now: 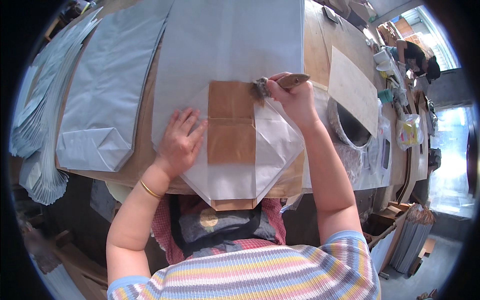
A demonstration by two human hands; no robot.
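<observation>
In front of me lies a large white paper bag (227, 182) on a stack of pale sheets (230, 40). Its near end is folded out into slanted corners, with a brown rectangular panel (231, 142) in the middle. My left hand (182, 140) rests on the bag just left of that panel, fingers stretched out. At the panel's far right corner, my right hand (297, 102) grips a brush (296, 80) by its wooden handle. The dark bristles point down and left at the paper; whether they touch it I cannot tell.
Left of me lie a finished-looking folded white bag (102, 100) and a fanned pile of bags (45, 115). A round tub (350, 122) stands right, partly under a board (352, 87). Farther right are a plastic bag (409, 132) and another person (417, 57) bending over the bench.
</observation>
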